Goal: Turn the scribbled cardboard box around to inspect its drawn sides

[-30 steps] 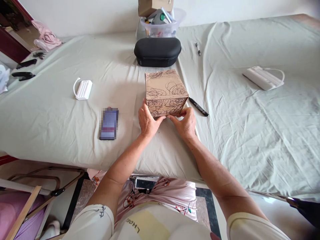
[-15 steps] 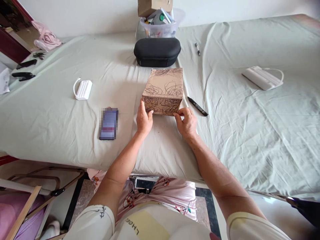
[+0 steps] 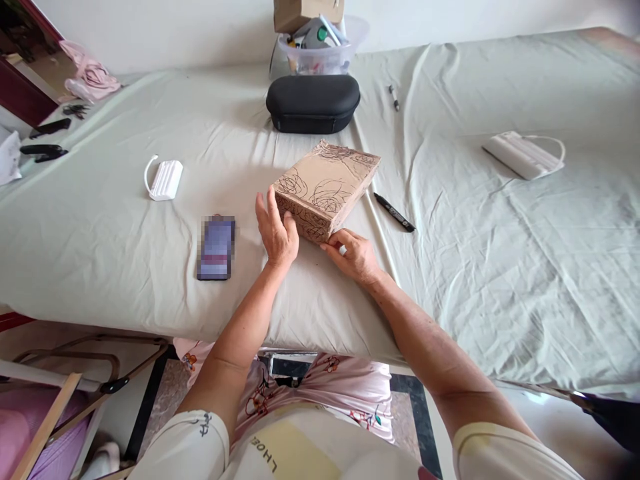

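Beyond the left hand (image 3: 277, 230) and right hand (image 3: 353, 255) lies the cardboard box (image 3: 325, 179): the left, spread, touches its left corner; the right pinches its nearest. Behind the box, past a black case (image 3: 313, 103), a clear tub (image 3: 340, 63) holds a green-capped item (image 3: 316, 37).

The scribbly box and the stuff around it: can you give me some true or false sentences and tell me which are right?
The left hand and right hand both touch the cardboard box. True.
The black marker lies on top of the box. False: the marker lies on the cloth, to the box's right.
The black case sits beyond the box. True.
The phone is right of the box. False: the phone is left of it.
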Action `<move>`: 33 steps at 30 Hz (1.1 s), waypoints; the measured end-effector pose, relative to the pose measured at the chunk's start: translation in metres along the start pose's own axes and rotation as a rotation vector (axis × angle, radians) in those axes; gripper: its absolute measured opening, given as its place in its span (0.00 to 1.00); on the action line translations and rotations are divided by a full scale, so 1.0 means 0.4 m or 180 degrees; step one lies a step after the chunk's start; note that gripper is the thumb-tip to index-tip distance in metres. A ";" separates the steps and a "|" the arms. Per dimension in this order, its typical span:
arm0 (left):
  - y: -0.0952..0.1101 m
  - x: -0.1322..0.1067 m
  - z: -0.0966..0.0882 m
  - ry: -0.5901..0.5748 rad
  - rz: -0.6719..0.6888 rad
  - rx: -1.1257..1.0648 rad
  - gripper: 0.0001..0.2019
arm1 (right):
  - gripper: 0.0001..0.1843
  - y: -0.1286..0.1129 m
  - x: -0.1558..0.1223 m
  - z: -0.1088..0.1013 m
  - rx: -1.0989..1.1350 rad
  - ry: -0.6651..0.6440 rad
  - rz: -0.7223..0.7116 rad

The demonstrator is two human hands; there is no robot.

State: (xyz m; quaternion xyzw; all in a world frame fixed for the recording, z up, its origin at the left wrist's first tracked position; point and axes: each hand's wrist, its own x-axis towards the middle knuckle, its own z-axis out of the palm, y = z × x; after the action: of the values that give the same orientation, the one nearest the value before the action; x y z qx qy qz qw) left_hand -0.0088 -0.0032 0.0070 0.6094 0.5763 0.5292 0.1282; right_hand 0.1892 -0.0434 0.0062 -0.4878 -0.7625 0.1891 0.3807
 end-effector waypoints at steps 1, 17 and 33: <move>0.004 -0.001 -0.005 -0.0012 0.0121 0.0013 0.31 | 0.12 0.002 0.001 -0.003 0.0030 0.0032 -0.0020; 0.037 -0.065 0.026 -0.0302 0.1388 0.0620 0.33 | 0.16 -0.007 -0.014 -0.026 -0.0021 0.1453 -0.0811; 0.022 -0.029 0.020 -0.0270 0.2054 -0.0014 0.12 | 0.20 0.041 0.007 -0.055 -0.0613 0.1171 -0.0650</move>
State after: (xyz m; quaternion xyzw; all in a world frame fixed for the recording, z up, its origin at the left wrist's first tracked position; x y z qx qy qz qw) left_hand 0.0051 -0.0117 0.0046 0.7818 0.3465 0.5179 -0.0209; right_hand 0.2152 -0.0351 0.0104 -0.4685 -0.7402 -0.0162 0.4821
